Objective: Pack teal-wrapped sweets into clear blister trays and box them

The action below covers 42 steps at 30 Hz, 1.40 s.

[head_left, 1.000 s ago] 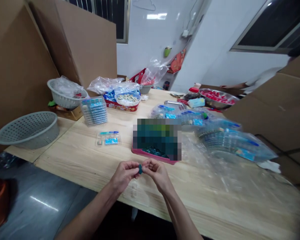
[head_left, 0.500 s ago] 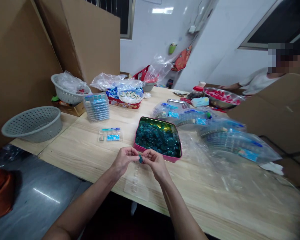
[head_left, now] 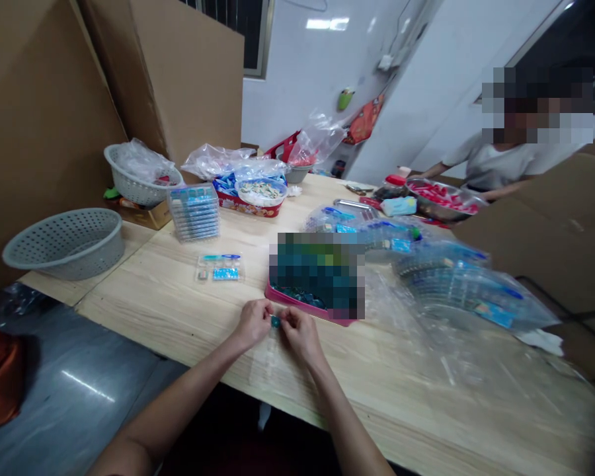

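My left hand [head_left: 252, 322] and my right hand [head_left: 299, 332] meet over the wooden table [head_left: 188, 317], both pinched shut on one small teal piece [head_left: 276, 321]. A clear plastic case [head_left: 272, 360] lies on the table right below my hands. Just beyond them stands a pink tin [head_left: 305, 305] filled with teal pieces, partly blurred out. A packed clear case [head_left: 219, 267] with blue contents lies to the left of the tin.
A stack of packed cases [head_left: 195, 211] and two grey baskets [head_left: 64, 241] stand at the left. Loose clear bags and packs [head_left: 456, 281] cover the right side. Cardboard sheets [head_left: 39, 125] lean behind. Another person [head_left: 496, 162] works at a metal bowl [head_left: 439, 198] at the far end.
My hands have dropped from above the table down to the clear case near the tin, still pinching the teal piece. The view turned right, so the other person shows.
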Tool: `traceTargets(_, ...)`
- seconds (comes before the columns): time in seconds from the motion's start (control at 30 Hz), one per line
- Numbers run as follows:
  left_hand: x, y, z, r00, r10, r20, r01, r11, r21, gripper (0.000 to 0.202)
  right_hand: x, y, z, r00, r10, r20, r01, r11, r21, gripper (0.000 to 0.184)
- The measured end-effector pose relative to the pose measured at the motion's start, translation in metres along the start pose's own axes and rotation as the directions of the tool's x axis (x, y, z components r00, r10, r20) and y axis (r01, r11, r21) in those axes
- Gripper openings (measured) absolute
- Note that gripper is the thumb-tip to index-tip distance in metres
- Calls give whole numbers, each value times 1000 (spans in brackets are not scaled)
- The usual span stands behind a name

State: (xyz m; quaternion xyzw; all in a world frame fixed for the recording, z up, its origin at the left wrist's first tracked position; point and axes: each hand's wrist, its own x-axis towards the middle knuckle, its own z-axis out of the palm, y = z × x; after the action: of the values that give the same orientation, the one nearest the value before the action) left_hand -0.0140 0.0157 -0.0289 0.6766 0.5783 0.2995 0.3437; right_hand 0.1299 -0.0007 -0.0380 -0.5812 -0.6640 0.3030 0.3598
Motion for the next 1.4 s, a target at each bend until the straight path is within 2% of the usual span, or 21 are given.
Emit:
traceTargets(0.23,-6,4,3,999,37,33,-43,977,209,21,2,-4,1,1000,-12,24,16,986,-166,19)
traceTargets(0.43,-8,11,-1,990,122,67,-136,957,257,31,1,-10,6,999,12,42,7,909,-416,21)
traceTargets(0.53,-9,12,-5,978,187,93,-203,955,215,33,0,-11,2,997,-40,63,61,927,-370,21)
traceTargets(0.6,-9,11,-6,970,209,121,-231,949,213,26,1,-12,-10,994,-89,69,104,955,-276,22)
traceTargets(0.67,-9,10,-5,969,206,137,-234,942,242,19,5,-13,-30,993,-113,23,115,966,-229,21)
traceTargets(0.77,-7,7,-3,971,188,147,-221,941,258,17,21,-12,-68,993,-96,-71,64,930,-361,22)
traceTargets(0.87,-5,4,-1,974,175,145,-206,950,236,16,41,-8,-96,999,12,38,14,796,-605,25)
traceTargets(0.97,-5,1,-1,981,162,107,-180,967,183,18,56,-1,-105,981,83,177,62,726,-684,28)
traceTargets(1.17,-10,8,-11,982,161,-100,-155,986,62,13,61,5,-108,970,37,241,132,753,-645,24)
traceTargets(1.23,-12,15,-15,973,175,-148,-175,984,17,11,55,3,-111,978,-9,208,126,821,-557,20)
traceTargets(1.27,-13,18,-16,970,182,-158,-188,982,-18,11,51,1,-112,981,-32,189,117,881,-459,18)
traceTargets(1.33,-13,25,-16,973,170,-154,-190,974,-125,13,41,-6,-110,983,-60,176,89,983,-162,14)
traceTargets(1.4,-12,32,-12,987,107,-120,-138,946,-295,13,29,-14,-103,975,-68,211,46,993,108,16)
